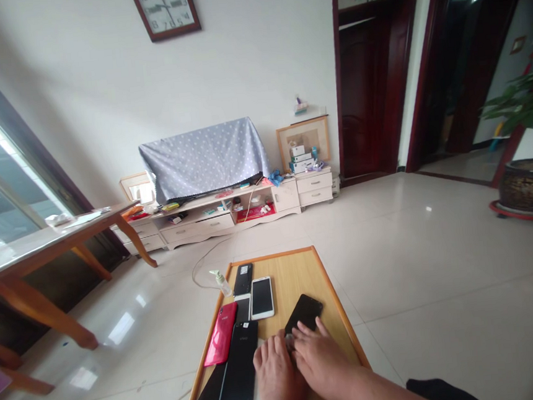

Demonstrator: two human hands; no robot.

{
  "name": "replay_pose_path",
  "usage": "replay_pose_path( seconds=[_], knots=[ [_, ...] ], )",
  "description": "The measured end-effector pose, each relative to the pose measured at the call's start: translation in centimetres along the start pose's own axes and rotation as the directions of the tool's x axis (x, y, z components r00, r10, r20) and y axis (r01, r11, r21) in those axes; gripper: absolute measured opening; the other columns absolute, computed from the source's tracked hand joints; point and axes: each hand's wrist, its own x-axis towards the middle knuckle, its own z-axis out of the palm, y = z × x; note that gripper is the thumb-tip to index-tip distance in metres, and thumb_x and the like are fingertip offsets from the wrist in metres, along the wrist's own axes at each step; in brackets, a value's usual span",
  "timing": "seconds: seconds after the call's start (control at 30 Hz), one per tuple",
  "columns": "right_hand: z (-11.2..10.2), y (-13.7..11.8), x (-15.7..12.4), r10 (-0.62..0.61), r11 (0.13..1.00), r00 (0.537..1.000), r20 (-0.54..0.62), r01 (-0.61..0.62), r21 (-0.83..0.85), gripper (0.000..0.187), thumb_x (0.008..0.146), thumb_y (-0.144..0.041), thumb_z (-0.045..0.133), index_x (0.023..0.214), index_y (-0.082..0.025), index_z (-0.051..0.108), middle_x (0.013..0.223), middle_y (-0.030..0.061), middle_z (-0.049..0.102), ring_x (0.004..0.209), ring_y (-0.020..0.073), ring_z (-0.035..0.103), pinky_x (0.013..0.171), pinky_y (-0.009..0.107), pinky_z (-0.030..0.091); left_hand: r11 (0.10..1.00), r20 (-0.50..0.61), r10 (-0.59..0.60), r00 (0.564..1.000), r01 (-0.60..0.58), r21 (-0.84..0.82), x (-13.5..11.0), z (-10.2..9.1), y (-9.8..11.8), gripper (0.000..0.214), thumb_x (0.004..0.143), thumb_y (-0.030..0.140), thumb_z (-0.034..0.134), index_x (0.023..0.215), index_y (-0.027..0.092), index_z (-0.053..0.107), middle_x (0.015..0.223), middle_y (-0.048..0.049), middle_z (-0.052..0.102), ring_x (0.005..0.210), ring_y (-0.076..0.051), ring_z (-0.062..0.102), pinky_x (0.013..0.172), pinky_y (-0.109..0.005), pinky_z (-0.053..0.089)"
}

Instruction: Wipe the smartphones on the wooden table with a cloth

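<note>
hands [275, 367] [318, 360] met at a black phone [304, 310], their grip unclear. it seemed stiff and slick, safest held by its edges.

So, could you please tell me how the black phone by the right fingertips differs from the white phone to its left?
The black phone looks dark throughout its visible surface; the white phone has a white border around a dark screen. The black phone slants rightward in view; the white phone lies nearly straight. The right hand partly covers the black phone, but not the white phone. Both phones are on the table.
</note>
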Motion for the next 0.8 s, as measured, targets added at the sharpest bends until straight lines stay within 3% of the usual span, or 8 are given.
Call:
replay_pose_path(
  seconds=[0.1,0.23,0.37,0.5,0.63,0.7,0.8],
  knots=[
    [-0.1,-0.2,0.0,-0.043,0.999,0.999,0.008,0.043,0.007,0.047,0.103,-0.033,0.028,0.142,-0.03,0.053,0.146,0.0054,0.056,0.145,0.0255,0.037,0.121,0.056,0.002,1.0,0.016,0.004,1.0,-0.004,0.0,0.0,-0.2,0.0,0.052,0.09,0.029,0.044,0.141,0.02,0.049,0.137,-0.0104,0.059,0.13,-0.026,0.046,0.115,-0.04,0.019],
    [-1.6,2.7,2.2,0.143,0.986,0.989,-0.042,-0.146,-0.08,0.045,0.103,-0.034,0.028,0.13,-0.028,0.063,0.147,0.0063,0.055,0.146,0.028,0.035,0.119,0.059,0.004,1.0,0.002,-0.016,1.0,0.016,-0.026,-0.1,-0.8,0.6,0.059,0.085,0.044,0.053,0.139,0.021,0.051,0.136,-0.0105,0.059,0.129,-0.028,0.047,0.116,-0.041,0.019],
    [-2.1,4.4,3.7,0.28,0.949,0.951,-0.13,-0.294,-0.11,0.045,0.102,-0.031,0.028,0.131,-0.026,0.062,0.15,0.0075,0.052,0.146,0.0275,0.034,0.119,0.059,0.006,0.999,-0.006,-0.02,1.0,0.02,-0.03,-0.2,-0.9,0.9,0.061,0.083,0.041,0.055,0.139,0.019,0.05,0.136,-0.0115,0.059,0.129,-0.028,0.046,0.116,-0.041,0.019],
    [-0.9,2.2,2.6,0.171,0.982,0.983,-0.067,-0.175,-0.066,0.047,0.103,-0.033,0.026,0.135,-0.025,0.059,0.149,0.0088,0.052,0.146,0.0258,0.035,0.121,0.055,0.006,1.0,0.003,-0.013,1.0,0.013,-0.022,-0.1,-0.5,0.4,0.061,0.085,0.044,0.054,0.14,0.02,0.05,0.139,-0.0109,0.058,0.132,-0.029,0.045,0.117,-0.042,0.018],
    [0.0,0.1,1.3,0.007,1.0,1.0,0.004,-0.007,0.019,0.048,0.103,-0.034,0.026,0.142,-0.026,0.053,0.148,0.0081,0.053,0.147,0.0246,0.034,0.121,0.054,0.003,1.0,0.003,0.004,1.0,-0.004,-0.002,0.0,-0.3,0.1,0.054,0.089,0.035,0.047,0.142,0.021,0.048,0.139,-0.0105,0.058,0.131,-0.027,0.046,0.115,-0.04,0.019],
    [-0.2,0.6,1.6,0.013,1.0,1.0,0.004,-0.013,0.009,0.047,0.103,-0.034,0.027,0.141,-0.028,0.055,0.148,0.0063,0.054,0.147,0.0256,0.033,0.121,0.056,0.002,1.0,0.014,-0.004,1.0,0.004,-0.003,0.0,-0.4,0.2,0.056,0.088,0.038,0.05,0.142,0.021,0.048,0.139,-0.0106,0.058,0.13,-0.027,0.046,0.115,-0.04,0.02],
    [-1.0,2.6,3.0,0.151,0.986,0.987,-0.057,-0.155,-0.066,0.045,0.103,-0.032,0.028,0.133,-0.029,0.061,0.149,0.005,0.053,0.147,0.0273,0.032,0.119,0.059,0.004,1.0,0.003,-0.022,1.0,0.022,-0.017,-0.1,-0.6,0.5,0.062,0.084,0.045,0.055,0.141,0.02,0.049,0.138,-0.0109,0.058,0.131,-0.029,0.045,0.116,-0.041,0.019]
  ],
)
